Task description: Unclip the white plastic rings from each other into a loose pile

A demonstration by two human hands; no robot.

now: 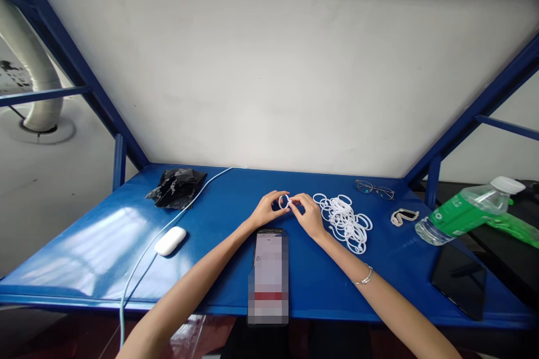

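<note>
A small white ring (283, 202) is held up between my two hands over the middle of the blue table. My left hand (268, 208) pinches its left side between thumb and fingers. On the ring's right side, the fingertips of my right hand (308, 214) are closed on it. A pile of similar white rings (346, 220) lies just right of my right hand, many overlapping. Below my hands a phone (268, 269) with a lit screen lies near the table's front edge, part of its screen blurred out.
Left on the blue table (219, 280) are a crumpled black plastic bag (177, 186), a white case (170, 241) and a pale cable (185, 207). Glasses (374, 189), a cream-coloured strap (404, 216), a bottle (463, 213) and a dark phone (458, 280) are at right.
</note>
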